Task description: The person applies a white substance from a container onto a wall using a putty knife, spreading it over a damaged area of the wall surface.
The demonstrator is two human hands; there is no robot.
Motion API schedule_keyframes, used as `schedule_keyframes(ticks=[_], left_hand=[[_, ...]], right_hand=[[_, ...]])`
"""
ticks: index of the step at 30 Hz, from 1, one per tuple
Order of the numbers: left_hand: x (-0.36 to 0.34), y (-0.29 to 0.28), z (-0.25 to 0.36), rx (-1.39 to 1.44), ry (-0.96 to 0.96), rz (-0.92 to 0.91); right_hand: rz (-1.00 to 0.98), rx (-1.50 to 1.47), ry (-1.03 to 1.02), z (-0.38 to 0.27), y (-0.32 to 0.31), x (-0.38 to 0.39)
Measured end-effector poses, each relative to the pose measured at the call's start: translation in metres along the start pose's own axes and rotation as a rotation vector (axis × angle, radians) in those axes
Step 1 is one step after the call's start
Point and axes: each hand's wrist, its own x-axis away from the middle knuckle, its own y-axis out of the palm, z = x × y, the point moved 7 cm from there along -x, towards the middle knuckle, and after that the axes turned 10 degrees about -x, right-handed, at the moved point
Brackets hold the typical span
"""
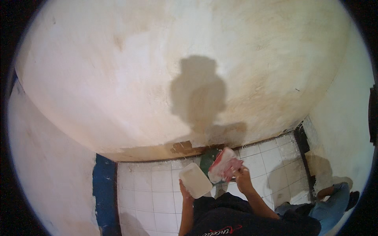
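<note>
My left hand (184, 190) grips the edge of a cream-white rectangular plastic tub (195, 181), held tilted in front of my waist. In my right hand (243, 177) is a red-and-white thing (222, 166), smeared or filled with white; its exact kind is not clear. The fingers of that hand close on its right side. The two held things are side by side, with a small gap between them. Below and behind them a dark green object (206, 162) shows in part, at floor level near the wall foot.
A large off-white plastered wall (138, 86) with stains rises ahead, my shadow on it. White floor tiles (157, 181) lie below. A blue-painted strip (104, 188) marks the left wall. At the lower right is another person in blue denim (332, 208), close to the right wall.
</note>
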Motion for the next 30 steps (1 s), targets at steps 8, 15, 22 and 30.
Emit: schedule_keyframes(ticks=[8,15,22,30], left_hand=[[0.023,0.010,-0.004,-0.071,-0.140,-0.068],[0.043,0.052,-0.025,-0.142,-0.196,-0.105],[0.072,0.093,-0.013,-0.113,-0.231,-0.198],[0.091,0.113,-0.011,-0.163,-0.286,-0.238]], right_hand=[[-0.340,1.118,-0.605,-0.045,0.149,0.071],[-0.205,1.249,-0.256,-0.034,0.115,0.058],[-0.074,1.138,-0.065,-0.043,0.097,0.089],[-0.197,1.194,-0.195,-0.059,0.099,0.111]])
